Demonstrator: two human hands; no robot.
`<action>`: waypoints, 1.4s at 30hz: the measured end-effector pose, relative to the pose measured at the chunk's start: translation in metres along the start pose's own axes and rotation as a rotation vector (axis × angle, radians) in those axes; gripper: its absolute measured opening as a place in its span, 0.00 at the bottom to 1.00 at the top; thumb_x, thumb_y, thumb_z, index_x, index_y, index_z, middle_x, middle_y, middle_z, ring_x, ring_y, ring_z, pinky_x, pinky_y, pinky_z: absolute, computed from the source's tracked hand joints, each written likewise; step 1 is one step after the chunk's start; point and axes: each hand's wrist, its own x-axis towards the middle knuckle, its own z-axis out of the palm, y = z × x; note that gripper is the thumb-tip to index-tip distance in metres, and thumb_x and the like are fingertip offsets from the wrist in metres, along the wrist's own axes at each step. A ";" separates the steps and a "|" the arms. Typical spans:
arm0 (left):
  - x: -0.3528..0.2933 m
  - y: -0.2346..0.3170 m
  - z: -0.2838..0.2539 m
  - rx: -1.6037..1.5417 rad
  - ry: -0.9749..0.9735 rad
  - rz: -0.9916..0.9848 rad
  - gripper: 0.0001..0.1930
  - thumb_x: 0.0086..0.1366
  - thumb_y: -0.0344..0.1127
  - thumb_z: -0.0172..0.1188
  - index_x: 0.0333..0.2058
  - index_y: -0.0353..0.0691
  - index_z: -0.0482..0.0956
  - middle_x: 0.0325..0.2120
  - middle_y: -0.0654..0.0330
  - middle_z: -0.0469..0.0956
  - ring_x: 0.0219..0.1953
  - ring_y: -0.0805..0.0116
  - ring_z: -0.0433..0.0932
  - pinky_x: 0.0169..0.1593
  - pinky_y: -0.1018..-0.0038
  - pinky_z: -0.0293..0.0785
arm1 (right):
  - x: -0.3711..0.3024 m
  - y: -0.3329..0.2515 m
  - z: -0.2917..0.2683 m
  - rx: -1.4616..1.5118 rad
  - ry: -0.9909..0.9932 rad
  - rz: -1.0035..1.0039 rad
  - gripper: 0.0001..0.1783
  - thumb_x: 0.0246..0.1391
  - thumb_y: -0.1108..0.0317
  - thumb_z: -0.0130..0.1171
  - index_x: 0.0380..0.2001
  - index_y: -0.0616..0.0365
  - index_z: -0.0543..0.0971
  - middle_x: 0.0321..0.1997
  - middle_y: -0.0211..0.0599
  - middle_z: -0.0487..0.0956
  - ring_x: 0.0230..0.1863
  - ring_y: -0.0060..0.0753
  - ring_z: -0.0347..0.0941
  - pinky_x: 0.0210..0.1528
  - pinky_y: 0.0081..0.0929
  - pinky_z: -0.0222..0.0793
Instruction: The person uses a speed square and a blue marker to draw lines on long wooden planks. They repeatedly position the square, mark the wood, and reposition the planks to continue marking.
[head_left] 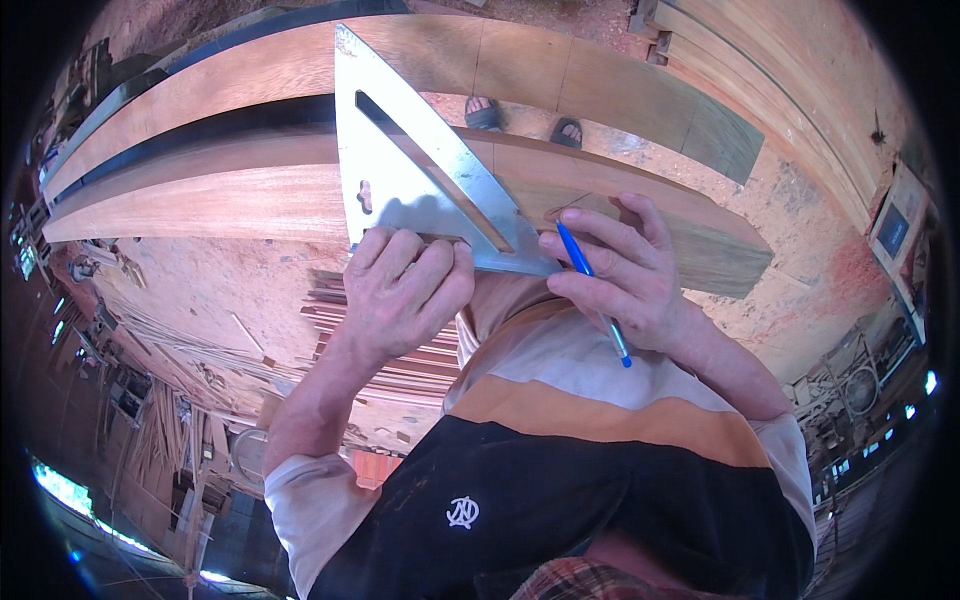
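A silvery triangular speed square (395, 165) lies across a long wooden board (240, 200), its lipped edge toward me. My left hand (412, 285) is closed with the fingers curled over that near edge. A blue pen (575, 250) sits in my right hand (632, 270), between thumb and fingers, beside the square's right corner. Its pointed end is up near the board and its blue end cap hangs down past my palm. Fingertips of the right hand are close to the square's corner; whether they touch it I cannot tell.
A second long board (520, 65), crossed by thin lines, runs beyond the first, with a dark gap between them. Two feet in dark sandals (483, 113) show past the near board. More planks (780, 90) stand at the far right. Thin wood strips (400, 375) are stacked below left.
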 end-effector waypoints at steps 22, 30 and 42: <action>0.006 -0.002 -0.002 -0.041 -0.043 -0.016 0.11 0.49 0.29 0.66 0.32 0.39 0.78 0.26 0.65 0.75 0.28 0.67 0.71 0.30 0.68 0.63 | 0.063 0.005 -0.001 0.124 0.193 -0.001 0.06 0.57 0.68 0.62 0.38 0.54 0.83 0.36 0.35 0.81 0.38 0.39 0.76 0.62 0.49 0.67; 0.005 -0.002 0.000 -0.046 -0.032 -0.018 0.10 0.49 0.28 0.65 0.32 0.40 0.79 0.26 0.65 0.74 0.28 0.67 0.71 0.32 0.68 0.64 | 0.036 0.005 -0.010 0.173 0.088 0.072 0.06 0.57 0.64 0.66 0.36 0.51 0.83 0.32 0.32 0.80 0.39 0.37 0.77 0.65 0.46 0.66; 0.015 0.020 -0.001 -0.017 -0.113 0.015 0.13 0.51 0.29 0.64 0.37 0.40 0.80 0.26 0.65 0.72 0.29 0.68 0.71 0.35 0.68 0.65 | -0.095 0.034 -0.046 -0.032 0.413 0.223 0.10 0.73 0.59 0.50 0.52 0.45 0.75 0.50 0.38 0.87 0.58 0.45 0.79 0.73 0.57 0.51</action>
